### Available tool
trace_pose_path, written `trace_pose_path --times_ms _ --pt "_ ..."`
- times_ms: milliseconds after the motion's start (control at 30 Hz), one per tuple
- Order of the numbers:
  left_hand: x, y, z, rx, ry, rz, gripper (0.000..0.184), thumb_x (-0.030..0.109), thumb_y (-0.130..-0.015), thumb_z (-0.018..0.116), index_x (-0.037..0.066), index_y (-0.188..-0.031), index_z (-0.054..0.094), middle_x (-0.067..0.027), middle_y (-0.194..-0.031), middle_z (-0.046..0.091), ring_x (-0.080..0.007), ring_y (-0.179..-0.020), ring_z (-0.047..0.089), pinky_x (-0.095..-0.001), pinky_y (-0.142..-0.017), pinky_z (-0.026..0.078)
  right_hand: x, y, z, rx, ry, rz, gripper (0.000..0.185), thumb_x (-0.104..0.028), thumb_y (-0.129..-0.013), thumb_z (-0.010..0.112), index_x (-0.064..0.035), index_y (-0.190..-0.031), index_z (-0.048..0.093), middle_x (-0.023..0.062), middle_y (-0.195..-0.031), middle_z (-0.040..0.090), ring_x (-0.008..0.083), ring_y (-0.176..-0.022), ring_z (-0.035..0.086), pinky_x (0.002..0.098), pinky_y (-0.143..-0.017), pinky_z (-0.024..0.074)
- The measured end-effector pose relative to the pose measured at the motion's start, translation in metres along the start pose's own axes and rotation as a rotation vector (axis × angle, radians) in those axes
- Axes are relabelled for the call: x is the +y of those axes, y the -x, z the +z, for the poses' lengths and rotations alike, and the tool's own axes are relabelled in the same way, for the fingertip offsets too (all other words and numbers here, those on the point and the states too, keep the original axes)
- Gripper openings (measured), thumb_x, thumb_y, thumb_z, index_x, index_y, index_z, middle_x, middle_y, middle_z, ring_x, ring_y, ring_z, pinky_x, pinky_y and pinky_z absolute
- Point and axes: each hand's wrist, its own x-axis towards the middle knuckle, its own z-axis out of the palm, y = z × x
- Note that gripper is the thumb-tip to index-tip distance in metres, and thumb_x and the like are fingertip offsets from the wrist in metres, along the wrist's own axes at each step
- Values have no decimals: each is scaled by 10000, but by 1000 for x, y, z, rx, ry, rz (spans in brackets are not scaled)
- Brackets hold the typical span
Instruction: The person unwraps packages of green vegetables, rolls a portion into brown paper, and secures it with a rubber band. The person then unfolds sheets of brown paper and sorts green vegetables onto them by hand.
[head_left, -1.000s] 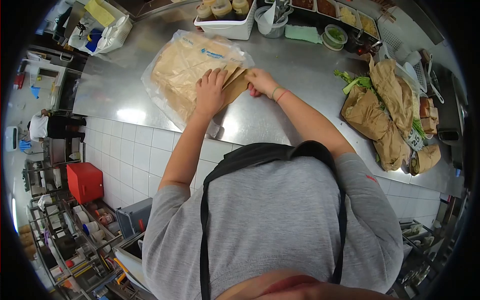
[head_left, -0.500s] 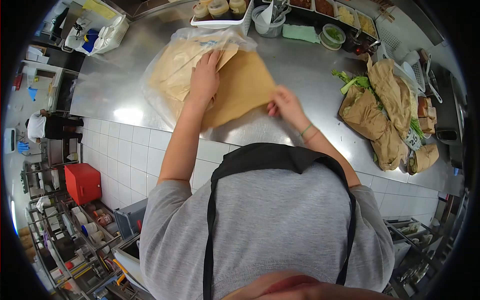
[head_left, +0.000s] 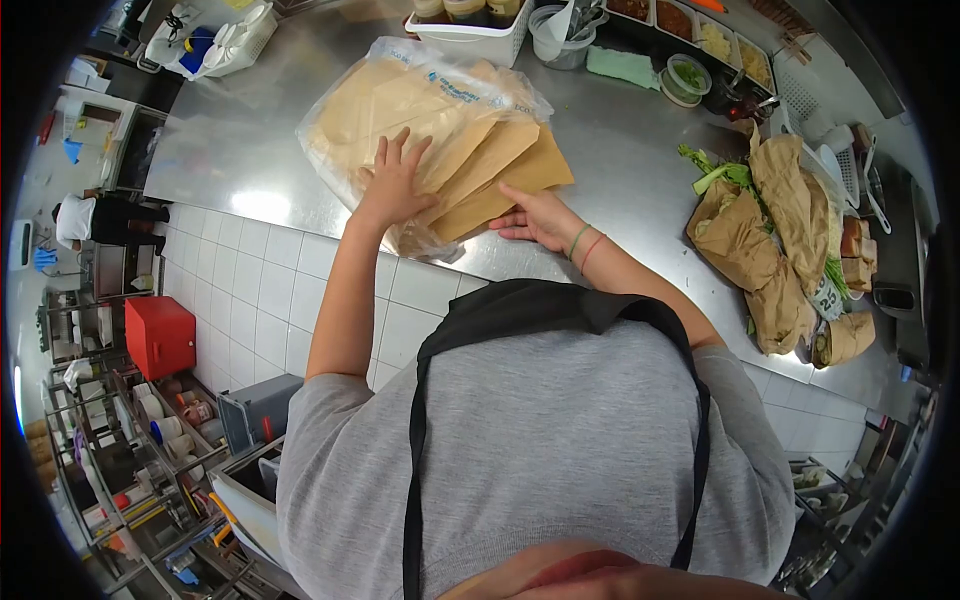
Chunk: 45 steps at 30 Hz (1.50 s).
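A clear plastic bag (head_left: 340,125) with blue print lies on the steel counter, several flat brown paper bags (head_left: 505,150) partly inside it. The paper sticks out at the bag's right side in overlapping, fanned layers. My left hand (head_left: 395,190) rests on the plastic with its fingers spread, holding nothing. At the near edge of the protruding paper is my right hand (head_left: 545,218). Its thumb lies against the paper, and its fingers stretch out below, apart from the thumb.
Brown paper bundles with green vegetables (head_left: 745,240) lie on the right. A white basket of bottles (head_left: 470,40), a utensil tub (head_left: 560,45), a green cloth (head_left: 620,65) and food trays (head_left: 715,40) line the back. Another person (head_left: 85,220) stands far left, beyond a red box (head_left: 160,337).
The large brown paper has shifted left, more under the plastic. My right hand has moved left and loosened its pinch on the corner. My left hand has come nearer, fingers now spread.
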Motion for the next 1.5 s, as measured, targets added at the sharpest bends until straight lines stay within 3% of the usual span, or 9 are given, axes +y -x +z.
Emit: trace_pose_path --times_ms 167,267,667,767,833,1033,1267,1367,1500 --pt "-6 -1 34 120 -143 -11 816 233 -665 739 272 -1385 359 -49 -1485 254 -380 -1387 159 -745 -986 195 4 -8 5 -140 221 119 384 -333 -928 560 -34 -1166 522 68 -969 626 139 -773 633 273 -671 530" --pt "-10 -6 35 197 -144 -85 818 190 -669 730 275 -1388 349 -46 -1472 276 -378 -1375 194 -740 -979 221 -5 9 11 -79 568 -106 351 -296 -931 555 -7 -1129 546 72 -934 635 133 -732 641 245 -639 530" --pt "26 6 6 188 105 -22 880 151 -683 734 316 -1419 281 -95 -1463 280 -397 -1355 236 -708 -965 285 -53 29 -45 181 -360 -387 268 -240 -955 483 12 -1019 549 132 -955 615 217 -770 632 369 -716 556" --pt "60 29 8 231 292 139 791 214 -679 760 284 -1367 377 -102 -1474 260 -406 -1363 210 -706 -966 276 -58 26 -33 100 -274 -323 302 -228 -974 443 32 -1120 493 166 -1075 594 256 -913 639 361 -750 550" --pt "76 42 8 268 -2 317 500 279 -731 746 181 -1178 545 -81 -1291 445 -314 -1236 404 -537 -1018 313 -54 23 -25 -2 -248 -284 334 -205 -991 391 55 -1194 438 192 -1131 581 286 -1015 626 345 -780 547" --pt "57 69 32 7 20 317 165 253 -767 698 153 -818 577 15 -913 537 -182 -1037 515 -534 -1011 265 -41 9 -32 24 -359 -287 338 -182 -999 344 82 -1189 437 198 -1130 581 286 -1011 627 327 -796 547" --pt "39 93 -2 201 22 635 165 235 -795 671 101 -860 598 -48 -1059 580 -241 -1043 516 -460 -952 313 -36 -3 -43 149 -349 -356 330 -205 -988 375 54 -1167 475 167 -1089 608 257 -970 643 320 -780 550" --pt "45 70 -16 192 506 273 128 173 -836 601 145 -955 636 -85 -1234 516 -276 -1185 440 -454 -991 301 -43 13 -40 35 32 -195 302 -208 -962 453 32 -1127 533 128 -1031 638 216 -921 652 299 -750 545" --pt "49 21 8 355 26 227 263 123 -826 571 187 -1075 622 -90 -1325 448 -293 -1269 374 -543 -998 296 -41 34 -19 -130 463 -290 328 -231 -945 471 1 -1164 547 82 -1012 651 169 -791 670 263 -635 554"
